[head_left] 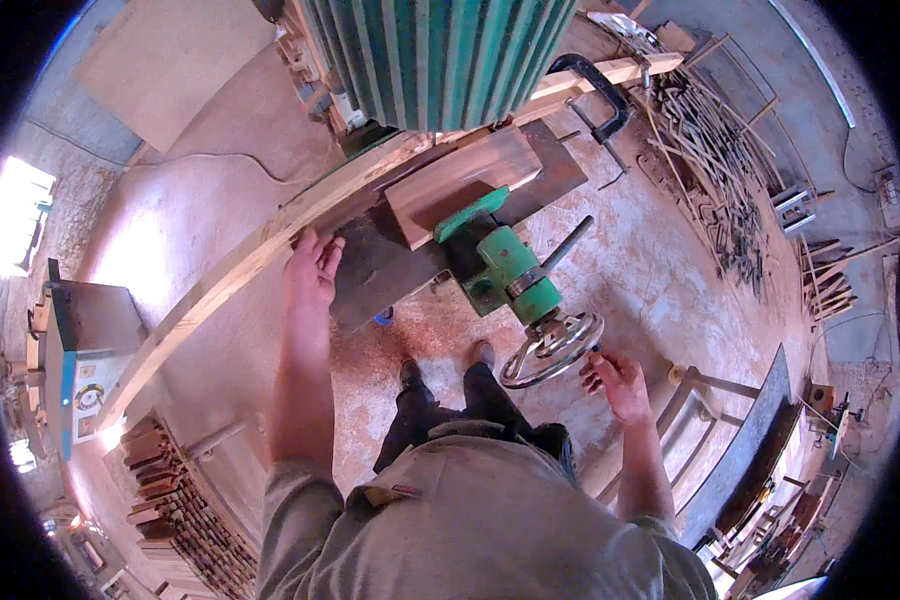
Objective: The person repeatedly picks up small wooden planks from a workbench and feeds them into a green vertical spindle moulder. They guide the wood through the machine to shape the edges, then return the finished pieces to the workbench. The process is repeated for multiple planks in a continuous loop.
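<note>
A ribbed green motor housing rises over a dark metal machine table. On that table a reddish-brown wooden block lies against a long pale wooden beam. A green clamp has its plate at the block's near side. The clamp carries a shiny handwheel and a dark lever. My left hand is at the beam's near edge by the table's left end, its fingers loosely bent and apart, holding nothing. Beside the handwheel's right rim is my right hand, fingers half curled and not wrapped round it.
A black C-clamp grips the beam's far right part. Many thin wooden strips lie in a heap at the right. Stacked wood pieces stand at lower left, near a blue-edged cabinet. A wooden frame stands right of me.
</note>
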Action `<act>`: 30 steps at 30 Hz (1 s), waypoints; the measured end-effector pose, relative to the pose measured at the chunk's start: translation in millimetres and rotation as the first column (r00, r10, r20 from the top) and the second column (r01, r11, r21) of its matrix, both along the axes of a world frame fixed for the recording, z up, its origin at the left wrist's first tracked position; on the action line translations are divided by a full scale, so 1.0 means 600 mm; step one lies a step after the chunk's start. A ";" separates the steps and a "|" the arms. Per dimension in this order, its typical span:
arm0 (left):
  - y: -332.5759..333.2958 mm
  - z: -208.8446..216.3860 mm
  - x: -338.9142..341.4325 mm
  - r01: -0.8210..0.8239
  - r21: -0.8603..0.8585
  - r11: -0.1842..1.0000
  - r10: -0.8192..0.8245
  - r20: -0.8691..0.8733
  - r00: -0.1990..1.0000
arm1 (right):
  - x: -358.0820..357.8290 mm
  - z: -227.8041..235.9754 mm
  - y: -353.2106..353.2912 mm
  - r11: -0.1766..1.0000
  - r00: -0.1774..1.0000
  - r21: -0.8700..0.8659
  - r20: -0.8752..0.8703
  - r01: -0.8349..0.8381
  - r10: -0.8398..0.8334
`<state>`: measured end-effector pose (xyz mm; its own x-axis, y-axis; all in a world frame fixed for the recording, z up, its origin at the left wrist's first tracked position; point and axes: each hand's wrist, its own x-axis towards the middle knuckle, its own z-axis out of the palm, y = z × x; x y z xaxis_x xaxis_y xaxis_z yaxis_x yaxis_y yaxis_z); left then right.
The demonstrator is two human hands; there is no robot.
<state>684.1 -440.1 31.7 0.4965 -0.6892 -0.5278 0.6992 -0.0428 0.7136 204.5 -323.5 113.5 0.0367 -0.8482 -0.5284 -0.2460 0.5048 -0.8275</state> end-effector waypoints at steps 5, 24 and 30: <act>-0.023 0.020 -0.035 0.068 -0.006 0.998 -0.069 -0.056 0.996 | -0.002 -0.005 -0.003 1.000 0.999 0.005 -0.046 -0.011 0.011; -0.041 0.020 -0.054 0.074 0.091 0.993 -0.110 0.500 0.859 | -0.004 0.012 -0.032 0.997 0.998 -0.037 -0.005 0.062 -0.063; -0.075 0.017 -0.081 0.100 0.149 0.984 -0.167 0.554 0.815 | -0.001 0.031 -0.064 0.996 0.996 -0.066 -0.056 0.060 -0.064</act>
